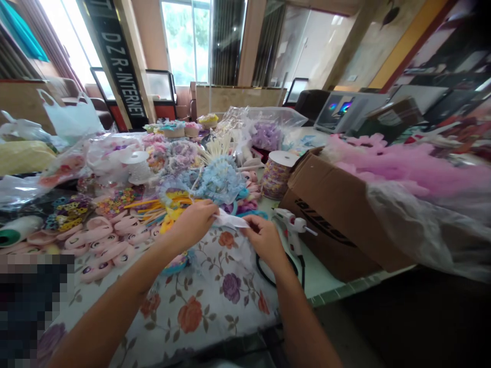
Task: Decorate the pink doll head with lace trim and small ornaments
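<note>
Both my hands hold a small piece of white sheer fabric (232,221) above the floral tablecloth (203,301). My left hand (194,222) pinches its left end with closed fingers. My right hand (263,237) grips the right end, fingers curled. Just behind the hands lies a heap of blue frilly lace (218,181) and yellow and orange craft pieces (172,204). A white glue gun (293,227) stands right of my right hand, its black cord (268,273) looping under my wrist.
An open cardboard box (330,214) with pink tulle (402,166) stands at the right. Pink doll-face pieces (103,245) lie at the left. Ribbon spools (278,174), plastic bags (72,120) and craft flowers (180,153) crowd the back of the table. The table edge (345,291) runs at the right front.
</note>
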A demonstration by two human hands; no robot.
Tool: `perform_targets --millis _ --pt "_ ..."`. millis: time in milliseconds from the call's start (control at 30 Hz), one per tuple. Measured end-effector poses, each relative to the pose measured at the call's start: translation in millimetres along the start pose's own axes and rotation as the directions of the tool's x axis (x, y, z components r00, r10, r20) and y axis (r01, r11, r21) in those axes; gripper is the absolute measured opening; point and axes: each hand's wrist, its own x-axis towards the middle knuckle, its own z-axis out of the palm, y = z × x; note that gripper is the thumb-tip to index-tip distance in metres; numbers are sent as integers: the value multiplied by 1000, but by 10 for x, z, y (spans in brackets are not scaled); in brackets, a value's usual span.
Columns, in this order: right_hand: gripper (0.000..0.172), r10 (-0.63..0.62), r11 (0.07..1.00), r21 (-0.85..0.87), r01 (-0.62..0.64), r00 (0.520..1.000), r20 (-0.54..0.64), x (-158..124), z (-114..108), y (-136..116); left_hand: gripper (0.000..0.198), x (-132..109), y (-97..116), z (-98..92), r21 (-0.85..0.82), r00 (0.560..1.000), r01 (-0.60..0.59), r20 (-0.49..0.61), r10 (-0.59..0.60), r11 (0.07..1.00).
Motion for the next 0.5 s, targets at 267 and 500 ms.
perform_targets --millis 267,500 --pt "29 33 984 174 -19 997 -75 117 -35 -168 29 -118 -75 336 25 919 -143 376 124 989" --pt "34 88 948 310 -69 995 -48 77 15 -53 39 -49 -188 248 204 944 -116 326 44 972"
